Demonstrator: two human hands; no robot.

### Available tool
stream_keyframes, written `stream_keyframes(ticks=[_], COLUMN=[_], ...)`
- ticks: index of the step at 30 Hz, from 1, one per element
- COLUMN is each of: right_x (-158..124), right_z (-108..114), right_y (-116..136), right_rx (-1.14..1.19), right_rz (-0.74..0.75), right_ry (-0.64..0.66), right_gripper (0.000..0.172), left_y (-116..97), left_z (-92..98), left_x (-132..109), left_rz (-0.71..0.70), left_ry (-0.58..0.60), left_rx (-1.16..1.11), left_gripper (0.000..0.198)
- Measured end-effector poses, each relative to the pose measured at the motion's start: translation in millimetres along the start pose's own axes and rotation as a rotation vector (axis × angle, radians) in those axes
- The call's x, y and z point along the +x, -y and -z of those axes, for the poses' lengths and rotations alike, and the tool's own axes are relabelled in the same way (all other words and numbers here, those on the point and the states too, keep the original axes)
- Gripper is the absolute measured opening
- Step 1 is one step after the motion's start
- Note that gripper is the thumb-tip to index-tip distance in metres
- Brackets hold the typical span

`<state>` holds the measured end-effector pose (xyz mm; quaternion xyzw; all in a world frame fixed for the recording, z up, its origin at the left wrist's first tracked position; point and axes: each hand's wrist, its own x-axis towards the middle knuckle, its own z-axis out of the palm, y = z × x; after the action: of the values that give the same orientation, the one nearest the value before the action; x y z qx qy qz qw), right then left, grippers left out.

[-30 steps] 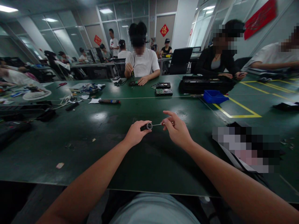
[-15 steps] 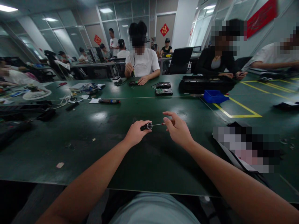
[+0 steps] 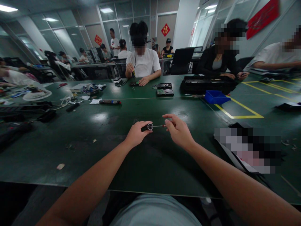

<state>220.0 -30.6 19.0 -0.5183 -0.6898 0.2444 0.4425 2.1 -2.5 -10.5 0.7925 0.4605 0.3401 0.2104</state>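
Note:
In the middle of the head view, my left hand (image 3: 136,134) is closed around a black cylindrical part (image 3: 144,127) with a pale ring at its open end, which faces right. My right hand (image 3: 180,129) grips a screwdriver (image 3: 158,126) by its handle, of which only a reddish bit shows past the fingers. The thin metal shaft lies level and its tip meets the ringed end of the cylinder. Whether the tip sits on a screw is too small to see. Both hands are above the green tabletop (image 3: 150,169).
A blue bin (image 3: 216,97) and a long black housing (image 3: 208,84) stand at the back right. Behind my hands lie circuit-board parts (image 3: 165,92) and a dark pen-shaped tool (image 3: 110,102). A co-worker (image 3: 143,64) sits opposite. A white fan grille (image 3: 37,95) is far left.
My right hand's raised fingers have shifted slightly left and curled a little around the screwdriver. My left hand and the cylinder hold nearly still.

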Motion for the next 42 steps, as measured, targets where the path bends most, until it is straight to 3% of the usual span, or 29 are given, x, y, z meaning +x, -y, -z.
stream_keyframes(ticks=[11,15,18,20,22,24,26,32,42], right_x=[-1.3,0.5,1.0,0.8,0.3,-0.3,-0.3,3.1,2.1], right_z=[-2.9,-4.1,-2.7,-1.8,-1.7,-2.5,-3.6,-7.6,-20.1], right_y=[-0.7,-2.1,-1.3,-0.7,-0.5,-0.9,-1.8,-6.8,-8.9], right_rx=[0.008,0.037,0.046,0.045,0.041,0.059,0.114,0.306,0.58], right_rz=[0.083,0.079,0.057,0.036,0.021,0.013,0.014,0.026,-0.119], right_ry=[-0.059,-0.119,-0.063,-0.016,-0.018,-0.055,-0.092,-0.09,-0.177], right_gripper=[0.029,0.019,0.011,0.018,0.024,0.018,0.012,0.019,0.017], left_y=[3.8,3.2,3.0,2.6,1.9,1.3,1.2,3.5,2.4], left_z=[-1.4,-2.4,-2.2,-1.5,-0.9,-0.7,-1.0,-3.4,-2.4], left_x=[0.2,0.2,-0.2,-0.3,-0.2,-0.2,-0.2,0.3,1.3], left_rz=[-0.011,-0.019,-0.017,-0.012,-0.007,-0.006,-0.004,0.0,-0.017], left_ry=[-0.014,-0.002,0.001,-0.002,-0.003,0.0,0.001,-0.025,-0.091], left_rx=[-0.002,0.005,0.013,0.015,0.01,0.005,0.002,-0.012,0.005], left_gripper=[0.04,0.04,0.04,0.04,0.039,0.039,0.04,0.04,0.04])
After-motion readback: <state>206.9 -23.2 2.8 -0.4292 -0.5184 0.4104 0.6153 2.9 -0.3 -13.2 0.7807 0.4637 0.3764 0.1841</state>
